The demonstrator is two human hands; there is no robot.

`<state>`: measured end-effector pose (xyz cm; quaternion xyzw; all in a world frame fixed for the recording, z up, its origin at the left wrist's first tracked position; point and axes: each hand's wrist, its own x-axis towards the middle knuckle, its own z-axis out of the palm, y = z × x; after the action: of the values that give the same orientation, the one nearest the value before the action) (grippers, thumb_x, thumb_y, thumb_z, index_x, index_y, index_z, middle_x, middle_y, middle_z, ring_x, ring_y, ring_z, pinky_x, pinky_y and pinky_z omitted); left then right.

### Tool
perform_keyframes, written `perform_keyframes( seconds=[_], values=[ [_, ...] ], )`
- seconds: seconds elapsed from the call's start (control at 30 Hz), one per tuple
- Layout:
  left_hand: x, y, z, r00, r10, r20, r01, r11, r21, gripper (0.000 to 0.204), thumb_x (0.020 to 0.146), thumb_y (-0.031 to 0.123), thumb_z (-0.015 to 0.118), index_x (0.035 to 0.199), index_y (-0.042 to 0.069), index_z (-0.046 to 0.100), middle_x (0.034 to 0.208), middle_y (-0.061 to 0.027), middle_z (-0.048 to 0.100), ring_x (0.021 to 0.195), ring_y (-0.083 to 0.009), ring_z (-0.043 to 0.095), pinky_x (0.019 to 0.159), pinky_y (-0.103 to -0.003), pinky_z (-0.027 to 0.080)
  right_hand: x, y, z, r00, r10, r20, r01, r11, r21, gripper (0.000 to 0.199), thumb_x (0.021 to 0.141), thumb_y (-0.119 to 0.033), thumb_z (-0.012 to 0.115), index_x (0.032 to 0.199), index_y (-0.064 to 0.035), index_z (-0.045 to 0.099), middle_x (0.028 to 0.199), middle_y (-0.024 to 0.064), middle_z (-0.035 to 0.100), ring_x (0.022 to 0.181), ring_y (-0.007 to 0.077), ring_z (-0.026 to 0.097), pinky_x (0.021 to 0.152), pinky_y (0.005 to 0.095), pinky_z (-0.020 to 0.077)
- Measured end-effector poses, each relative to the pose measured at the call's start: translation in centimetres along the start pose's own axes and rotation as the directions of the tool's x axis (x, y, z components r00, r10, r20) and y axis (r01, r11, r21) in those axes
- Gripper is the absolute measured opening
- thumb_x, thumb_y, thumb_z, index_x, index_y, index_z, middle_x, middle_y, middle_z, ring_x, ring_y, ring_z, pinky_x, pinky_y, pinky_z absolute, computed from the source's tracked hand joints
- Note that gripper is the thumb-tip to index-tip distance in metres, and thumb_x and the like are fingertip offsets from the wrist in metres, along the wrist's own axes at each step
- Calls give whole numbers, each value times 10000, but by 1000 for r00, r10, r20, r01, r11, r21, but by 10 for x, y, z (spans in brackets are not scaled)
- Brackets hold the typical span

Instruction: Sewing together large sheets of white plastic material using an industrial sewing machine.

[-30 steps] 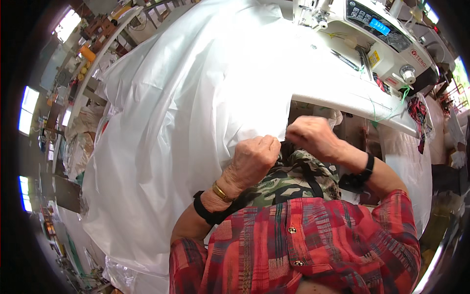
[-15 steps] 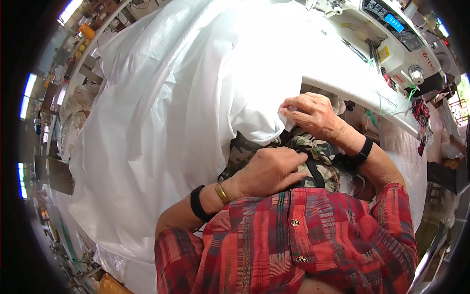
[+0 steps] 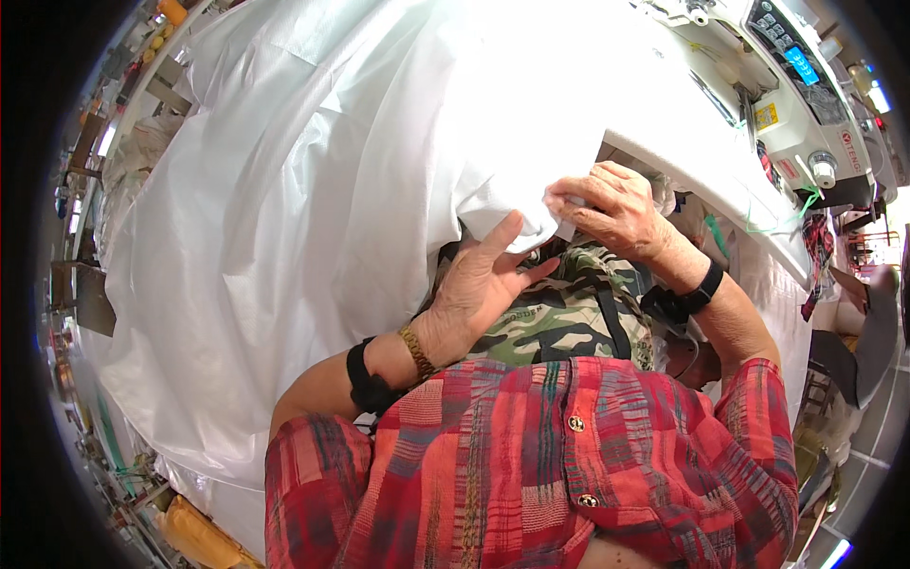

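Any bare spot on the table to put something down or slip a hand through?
None: white fabric covers it up to the sewing machine. The only gap is under its hanging corner, over the camouflage lap, where the left hand sits. The right hand crowds the corner.

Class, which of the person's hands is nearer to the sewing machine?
The right hand: it grips the white fabric edge just below the sewing machine. The left hand sits lower and farther left, under the fabric fold.

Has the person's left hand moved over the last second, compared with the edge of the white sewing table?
Yes. The left hand dropped from the big white fabric sheet toward the camouflage cloth, away from the white sewing table's edge, then rose back; its fingers are spread.
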<state>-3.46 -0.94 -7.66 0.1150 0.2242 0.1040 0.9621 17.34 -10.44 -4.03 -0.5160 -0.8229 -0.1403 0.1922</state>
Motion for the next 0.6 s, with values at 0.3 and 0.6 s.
perform_keyframes(
  seconds=[0.3, 0.6],
  values=[
    [18, -2, 7, 999, 33, -13, -31, 995, 90, 147, 924, 81, 665, 1062, 37, 639, 982, -38, 611, 836, -153, 578, 961, -437, 548, -5, -3, 2, 1000, 2, -6, -2, 1000, 16, 387, 747, -193, 623, 1114, -75, 650, 1182, 80, 616, 924, 203, 639, 832, 360, 510],
    [17, 4, -4, 1000, 23, 9, -24, 984, 179, 207, 915, 122, 693, 1110, 91, 631, 990, -4, 624, 818, -103, 566, 808, -306, 556, -10, 0, 1, 1000, -3, -8, 4, 1000, 11, 416, 782, -167, 623, 1190, -86, 641, 1246, 98, 608, 956, 218, 651, 835, 370, 530]
  ],
)
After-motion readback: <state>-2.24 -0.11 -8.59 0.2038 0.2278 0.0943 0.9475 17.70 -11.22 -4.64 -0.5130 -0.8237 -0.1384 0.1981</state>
